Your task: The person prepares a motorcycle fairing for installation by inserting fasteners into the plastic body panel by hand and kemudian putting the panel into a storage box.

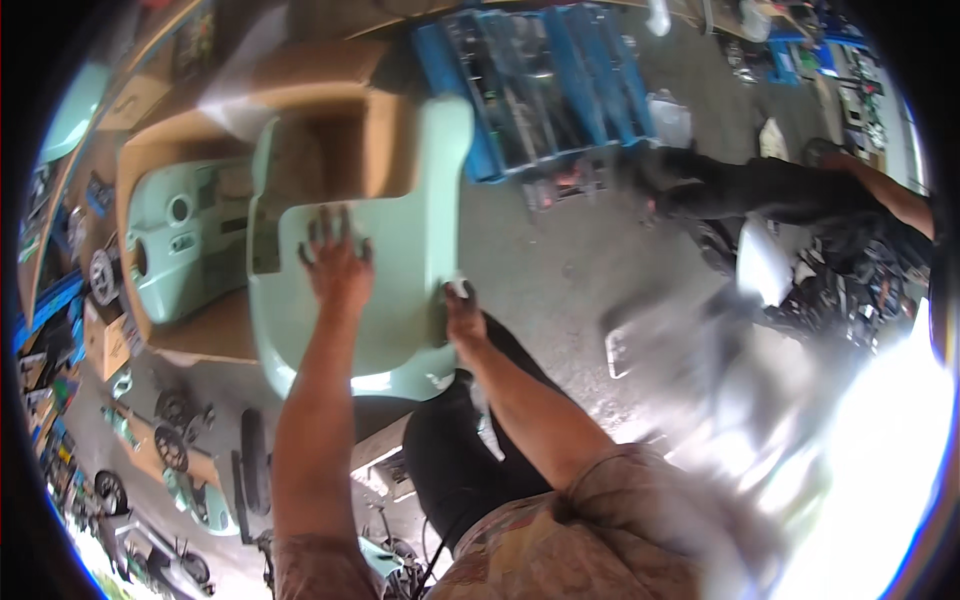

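A large mint-green molded panel with a big cut-out on its far side is tilted in front of me, over an open cardboard box. My left hand lies on the panel's face with its fingers spread, just nearer than the cut-out. At the panel's right edge, my right hand grips the rim, fingers closed around it. Inside the box, left of the panel, sits a second mint-green piece with round openings. The fingertips of both hands look dark.
Blue crates of parts stand on the floor beyond the panel. At right, another person's dark-clothed leg stretches beside black machine parts. Wheels and more green parts lie at lower left. Strong light washes out the lower right.
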`<state>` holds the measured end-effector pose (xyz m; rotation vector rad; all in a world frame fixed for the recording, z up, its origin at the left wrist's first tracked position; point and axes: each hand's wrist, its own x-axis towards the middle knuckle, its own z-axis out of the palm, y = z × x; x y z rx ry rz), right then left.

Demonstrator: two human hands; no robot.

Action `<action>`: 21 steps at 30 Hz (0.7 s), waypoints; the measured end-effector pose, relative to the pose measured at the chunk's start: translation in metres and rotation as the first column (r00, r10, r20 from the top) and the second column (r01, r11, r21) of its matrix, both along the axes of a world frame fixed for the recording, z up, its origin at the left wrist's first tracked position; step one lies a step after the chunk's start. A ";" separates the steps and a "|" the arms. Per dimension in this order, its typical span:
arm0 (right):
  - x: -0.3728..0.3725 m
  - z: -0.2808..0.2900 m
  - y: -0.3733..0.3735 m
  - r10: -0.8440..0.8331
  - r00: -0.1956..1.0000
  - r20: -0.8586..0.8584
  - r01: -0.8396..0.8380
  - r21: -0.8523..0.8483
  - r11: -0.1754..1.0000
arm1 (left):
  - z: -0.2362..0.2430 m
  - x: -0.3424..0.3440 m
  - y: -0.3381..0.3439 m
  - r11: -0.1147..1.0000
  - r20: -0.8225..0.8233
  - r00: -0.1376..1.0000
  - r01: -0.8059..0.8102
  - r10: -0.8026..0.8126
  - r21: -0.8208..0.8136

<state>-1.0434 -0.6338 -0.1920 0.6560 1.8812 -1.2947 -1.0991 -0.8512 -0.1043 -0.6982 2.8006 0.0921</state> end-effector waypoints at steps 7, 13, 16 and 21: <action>-0.074 0.090 -0.071 0.466 0.690 -0.554 -0.381 0.270 0.885 | 0.027 0.046 0.002 0.965 -0.151 0.968 -0.168 0.200 0.202; -0.123 0.115 -0.127 0.944 0.187 -0.272 -0.811 0.500 0.305 | 0.067 0.134 0.033 0.891 -0.151 0.927 -0.270 0.343 0.366; -0.129 0.110 -0.132 0.987 0.102 -0.124 -0.841 0.520 0.152 | 0.085 0.196 0.053 0.838 0.013 0.893 -0.428 0.450 0.337; -0.123 0.120 -0.142 0.995 0.091 -0.037 -0.861 0.499 0.098 | 0.112 0.308 0.082 0.672 0.267 0.742 -0.670 0.615 0.313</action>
